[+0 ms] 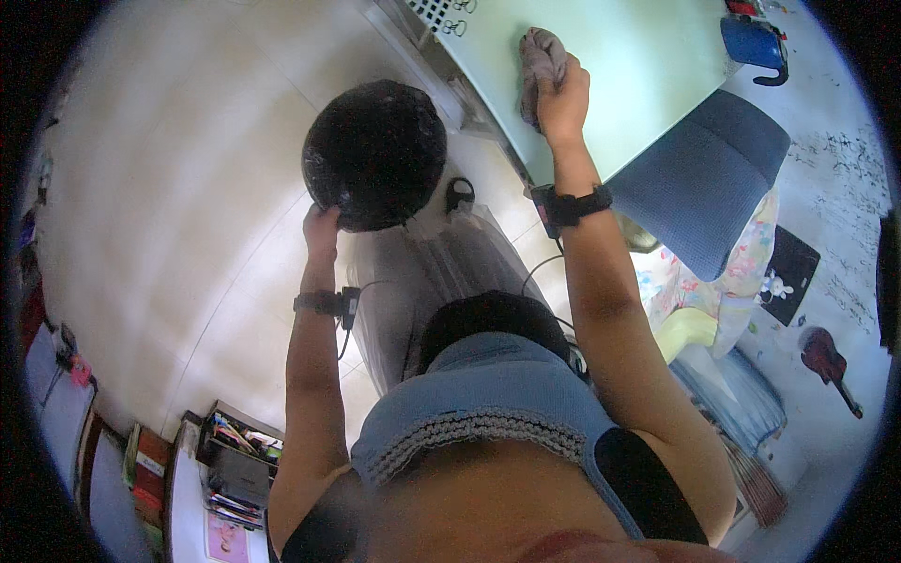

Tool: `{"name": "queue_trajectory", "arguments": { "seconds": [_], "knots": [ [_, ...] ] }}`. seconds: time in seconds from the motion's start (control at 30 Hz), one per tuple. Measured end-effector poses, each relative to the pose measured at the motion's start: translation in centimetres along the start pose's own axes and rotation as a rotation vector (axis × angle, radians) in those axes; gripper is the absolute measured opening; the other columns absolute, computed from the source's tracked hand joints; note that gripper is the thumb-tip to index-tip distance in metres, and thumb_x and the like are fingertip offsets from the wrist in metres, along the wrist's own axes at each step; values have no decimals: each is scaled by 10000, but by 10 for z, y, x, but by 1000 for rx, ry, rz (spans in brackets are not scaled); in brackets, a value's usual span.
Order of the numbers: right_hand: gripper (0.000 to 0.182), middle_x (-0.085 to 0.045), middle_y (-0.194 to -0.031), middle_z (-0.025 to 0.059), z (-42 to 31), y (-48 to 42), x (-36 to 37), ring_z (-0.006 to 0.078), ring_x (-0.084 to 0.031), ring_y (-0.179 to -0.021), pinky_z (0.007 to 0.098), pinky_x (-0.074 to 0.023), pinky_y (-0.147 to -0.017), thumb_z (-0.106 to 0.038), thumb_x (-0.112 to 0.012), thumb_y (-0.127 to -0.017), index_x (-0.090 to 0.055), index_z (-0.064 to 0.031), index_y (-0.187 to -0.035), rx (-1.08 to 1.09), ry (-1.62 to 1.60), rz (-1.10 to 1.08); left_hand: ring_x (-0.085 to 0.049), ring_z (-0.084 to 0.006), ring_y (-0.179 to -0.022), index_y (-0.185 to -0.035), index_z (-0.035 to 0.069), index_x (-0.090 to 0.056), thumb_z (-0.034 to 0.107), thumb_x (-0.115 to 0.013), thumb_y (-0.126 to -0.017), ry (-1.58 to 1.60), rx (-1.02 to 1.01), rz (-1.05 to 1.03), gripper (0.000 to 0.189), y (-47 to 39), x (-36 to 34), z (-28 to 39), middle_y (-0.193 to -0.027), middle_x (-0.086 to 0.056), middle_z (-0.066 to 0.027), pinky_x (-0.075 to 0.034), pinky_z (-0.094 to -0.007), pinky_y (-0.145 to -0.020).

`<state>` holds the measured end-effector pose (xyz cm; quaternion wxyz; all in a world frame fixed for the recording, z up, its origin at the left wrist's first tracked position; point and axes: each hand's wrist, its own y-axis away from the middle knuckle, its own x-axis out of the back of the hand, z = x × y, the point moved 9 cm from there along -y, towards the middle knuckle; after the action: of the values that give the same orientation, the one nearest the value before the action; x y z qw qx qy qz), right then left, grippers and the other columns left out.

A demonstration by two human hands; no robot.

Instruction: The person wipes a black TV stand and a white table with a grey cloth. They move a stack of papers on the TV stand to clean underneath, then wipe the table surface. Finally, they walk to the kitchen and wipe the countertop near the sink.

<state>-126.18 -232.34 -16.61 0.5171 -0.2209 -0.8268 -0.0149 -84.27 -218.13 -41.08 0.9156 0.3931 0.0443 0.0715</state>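
Observation:
My right hand [564, 105] grips a crumpled grey-brown cloth [540, 63], which rests on the pale, glossy tabletop [633, 77] near its left edge. Lower and to the left, my left hand [324, 229] holds the near rim of a round black object [376, 155]. That object has a wrinkled, shiny, plastic-like surface; whether it is a lined bin or a padded seat I cannot tell. Its underside is hidden. Both wrists wear black straps with small cabled devices.
A blue-grey chair back [711, 176] stands against the table's right side. A dark sandal [460, 191] shows on the tiled floor [211, 176] below. Behind me on the left, a white desk carries a box of pens [243, 436]. A small violin-shaped item [825, 355] is at the right.

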Motion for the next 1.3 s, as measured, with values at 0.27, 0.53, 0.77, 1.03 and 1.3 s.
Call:
{"name": "queue_trajectory", "arguments": {
  "seconds": [0.27, 0.53, 0.77, 1.03, 1.3],
  "knots": [
    [380, -596, -897, 200, 118, -33, 68, 371, -578, -845, 419, -461, -753, -100, -689, -698, -559, -50, -1051, -35, -187, -24, -611, -174, -758, -1022, 23, -570, 64, -540, -808, 54, -47, -17, 220, 102, -31, 18, -896, -628, -73, -519, -300, -676],
    [552, -562, -991, 237, 216, -69, 72, 412, -555, -929, 467, -463, -789, -473, -582, -734, -531, -104, -1141, -303, 186, -11, -618, -190, -730, -1039, -24, -517, 55, -516, -801, 127, -13, 114, 251, 145, -67, 11, -886, -607, -101, -546, -321, -650],
    [359, -539, -1026, 167, 20, -31, 5, 346, -521, -958, 469, -468, -762, -178, -645, -719, -557, -146, -1065, 207, 95, -144, -622, -207, -735, -1017, -22, -511, 76, -510, -818, 206, -25, 107, 222, 141, -87, 15, -893, -607, -110, -553, -328, -669],
    [396, -483, -981, 122, -116, 132, -61, 335, -492, -941, 428, -445, -779, -133, -643, -705, -541, -161, -1087, 557, -196, -473, -594, -168, -679, -964, 4, -530, 118, -538, -802, 189, -17, 152, 198, 141, -87, 25, -841, -598, -81, -517, -258, -582],
    [397, -551, -1047, 195, 8, -20, -23, 331, -528, -959, 409, -429, -838, -203, -612, -745, -533, -22, -1090, 328, -626, -472, -587, -180, -768, -928, 61, -536, 142, -566, -789, 266, -9, 201, 163, 142, -80, 35, -888, -608, -60, -504, -280, -664]
  ]
}}
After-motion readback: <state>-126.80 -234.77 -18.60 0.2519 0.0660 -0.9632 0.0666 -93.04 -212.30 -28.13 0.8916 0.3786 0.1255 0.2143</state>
